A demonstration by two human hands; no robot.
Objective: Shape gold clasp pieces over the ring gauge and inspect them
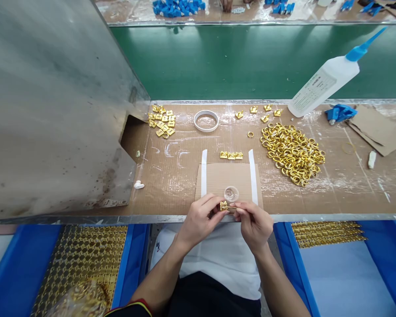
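My left hand (199, 220) pinches a small square gold-coloured metal piece (223, 205) between thumb and fingertips, above the bench's front edge. From the right, my right hand (255, 222) is closed on a thin stick-like tool (232, 207) whose tip meets the gold piece; its exact kind is too small to make out. Just beyond my fingers a small clear round dish (231, 193) stands on a cardboard pad (227, 176) with white tape strips at both sides. Three gold pieces (231, 155) lie in a row behind the pad.
Gold rings (293, 152) are heaped to the right, and gold square pieces (161, 119) lie at the left. Behind are a tape roll (206, 121) and a leaning squeeze bottle (323, 83). A metal housing (59, 110) blocks the left. Blue trays (137, 259) sit below.
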